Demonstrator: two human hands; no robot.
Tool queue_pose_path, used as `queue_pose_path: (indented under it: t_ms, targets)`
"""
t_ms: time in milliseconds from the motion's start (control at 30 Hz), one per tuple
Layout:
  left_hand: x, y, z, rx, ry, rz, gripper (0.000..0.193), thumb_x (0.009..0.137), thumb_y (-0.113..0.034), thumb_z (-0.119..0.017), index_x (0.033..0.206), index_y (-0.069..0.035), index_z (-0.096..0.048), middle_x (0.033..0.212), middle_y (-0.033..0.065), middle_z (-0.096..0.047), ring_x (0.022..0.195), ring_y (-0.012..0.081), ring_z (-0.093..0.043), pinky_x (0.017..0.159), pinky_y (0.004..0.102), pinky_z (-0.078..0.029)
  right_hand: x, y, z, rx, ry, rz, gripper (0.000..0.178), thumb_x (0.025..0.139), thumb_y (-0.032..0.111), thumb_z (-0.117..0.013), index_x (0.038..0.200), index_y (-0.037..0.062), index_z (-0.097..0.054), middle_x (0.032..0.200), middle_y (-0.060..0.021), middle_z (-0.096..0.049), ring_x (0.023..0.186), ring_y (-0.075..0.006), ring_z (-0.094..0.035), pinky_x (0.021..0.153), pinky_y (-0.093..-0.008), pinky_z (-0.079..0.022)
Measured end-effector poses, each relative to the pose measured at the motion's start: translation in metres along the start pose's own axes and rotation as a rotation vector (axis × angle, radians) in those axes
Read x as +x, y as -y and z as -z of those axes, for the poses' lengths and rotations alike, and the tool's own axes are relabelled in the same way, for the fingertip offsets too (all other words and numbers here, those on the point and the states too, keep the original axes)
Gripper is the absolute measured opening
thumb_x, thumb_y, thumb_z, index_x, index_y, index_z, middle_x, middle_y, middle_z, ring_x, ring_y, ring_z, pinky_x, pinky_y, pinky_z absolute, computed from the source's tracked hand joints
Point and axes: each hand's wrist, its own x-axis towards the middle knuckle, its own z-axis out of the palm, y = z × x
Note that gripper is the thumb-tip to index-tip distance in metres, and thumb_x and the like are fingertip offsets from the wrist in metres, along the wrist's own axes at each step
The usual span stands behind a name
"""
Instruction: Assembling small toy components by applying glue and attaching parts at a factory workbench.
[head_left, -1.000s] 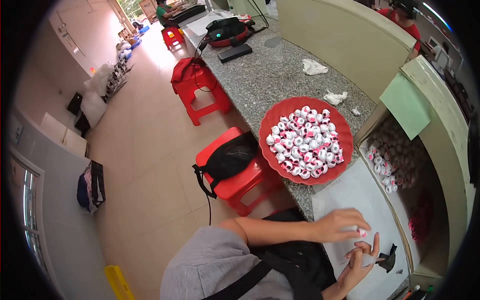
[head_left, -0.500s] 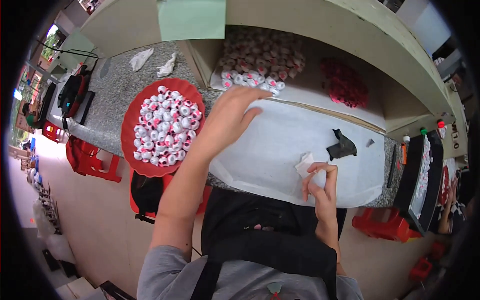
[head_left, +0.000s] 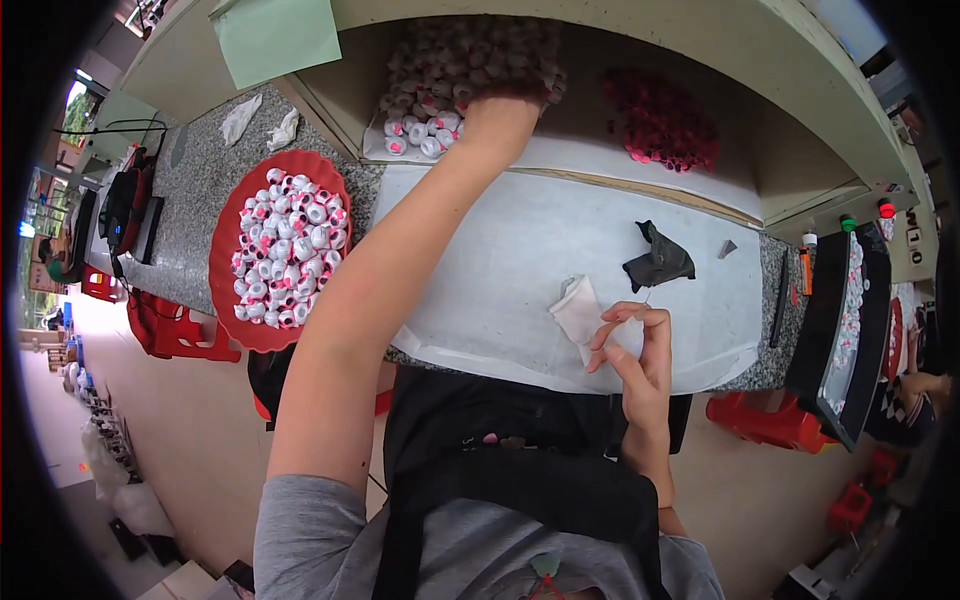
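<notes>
head view: the left hand [head_left: 503,120] reaches among white-and-pink pieces [head_left: 420,128] on the shelf [head_left: 590,152], fingers hidden, grip impossible to tell. the right hand [head_left: 638,362] has fingers curled around a small white item [head_left: 627,337]. lettered plates [head_left: 912,238] show far right.

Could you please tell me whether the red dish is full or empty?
Largely full: white and pink pieces spread across the red dish, leaving its scalloped rim bare.
</notes>
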Motion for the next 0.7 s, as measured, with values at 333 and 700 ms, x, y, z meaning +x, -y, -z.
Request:
queue_pose_path:
  t_ms: [333, 700]
  targets:
    - [-0.022, -0.021, 0.065, -0.957, -0.017, 0.316, 0.015, 0.070, -0.009, -0.054, 0.084, -0.003, -0.054, 0.081, 0.0103, -0.056, 0.064, 0.0177, -0.054, 0.058, 0.0282, -0.044, -0.003, 0.016, -0.010, -0.022, -0.058, 0.091, 0.031, 0.070, 0.001, -0.043, 0.100, 0.0014, -0.035, 0.096, -0.0122, -0.039, 0.079, -0.0225, -0.050, 0.054, -0.0298, -0.046]
    - [-0.153, -0.070, 0.114, -2.172, 0.124, 0.611, 0.020, 0.070, -0.004, -0.058, 0.088, -0.003, -0.051, 0.093, 0.0132, -0.052, 0.075, 0.0117, -0.051, 0.063, 0.0205, -0.042, 0.008, 0.030, -0.033, 0.475, -0.333, 0.262, 0.034, 0.062, 0.006, -0.061, 0.087, 0.0046, -0.038, 0.089, -0.0082, -0.041, 0.076, -0.0147, -0.047, 0.060, -0.0232, -0.044]
